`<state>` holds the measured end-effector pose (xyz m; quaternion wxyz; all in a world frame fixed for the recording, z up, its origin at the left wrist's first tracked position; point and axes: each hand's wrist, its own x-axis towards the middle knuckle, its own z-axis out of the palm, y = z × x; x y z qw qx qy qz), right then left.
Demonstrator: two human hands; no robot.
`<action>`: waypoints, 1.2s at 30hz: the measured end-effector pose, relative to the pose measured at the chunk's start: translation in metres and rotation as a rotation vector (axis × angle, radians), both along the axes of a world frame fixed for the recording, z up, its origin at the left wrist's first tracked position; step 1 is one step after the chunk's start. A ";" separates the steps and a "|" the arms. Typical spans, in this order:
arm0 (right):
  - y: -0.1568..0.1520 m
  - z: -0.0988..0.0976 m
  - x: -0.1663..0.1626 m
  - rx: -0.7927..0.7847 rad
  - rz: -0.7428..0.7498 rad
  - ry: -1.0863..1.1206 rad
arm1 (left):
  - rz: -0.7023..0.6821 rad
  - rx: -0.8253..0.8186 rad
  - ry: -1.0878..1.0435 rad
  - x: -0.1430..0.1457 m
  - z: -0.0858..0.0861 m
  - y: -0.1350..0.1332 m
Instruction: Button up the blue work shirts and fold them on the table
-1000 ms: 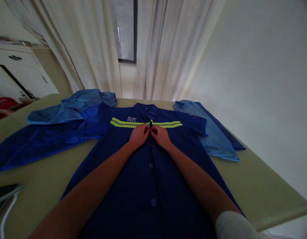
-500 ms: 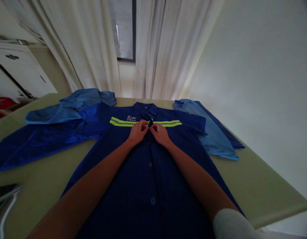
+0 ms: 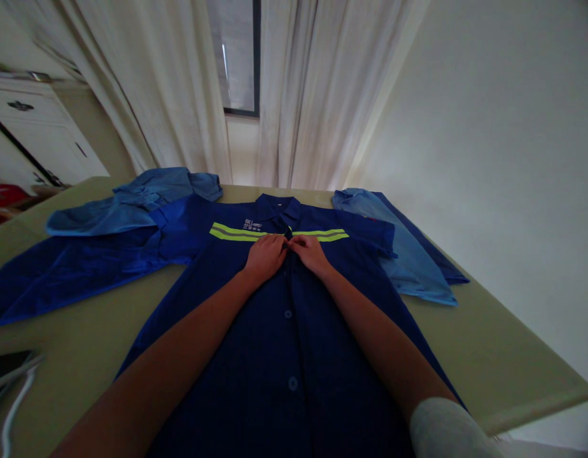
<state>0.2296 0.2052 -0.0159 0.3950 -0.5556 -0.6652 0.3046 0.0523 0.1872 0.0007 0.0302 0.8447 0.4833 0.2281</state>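
Where your hands rest: left hand point(image 3: 265, 256) and right hand point(image 3: 310, 252) meet just under the collar, fingertips pinched narrow on the placket; any button there is hidden.
Shirt: navy work shirt point(image 3: 284, 343), flat and front up on the surface point(image 3: 489, 356).
Next calls for: fine fingertip work, I'd judge, with the edges kept aligned.
Around: blue shirt pile point(image 3: 126, 213) to the left, light blue shirt point(image 3: 411, 264) to the right. Neither obstructs.
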 end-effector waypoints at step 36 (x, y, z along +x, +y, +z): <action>-0.109 0.023 -0.019 0.065 -0.109 -0.661 | -0.157 0.182 0.088 -0.013 -0.003 0.012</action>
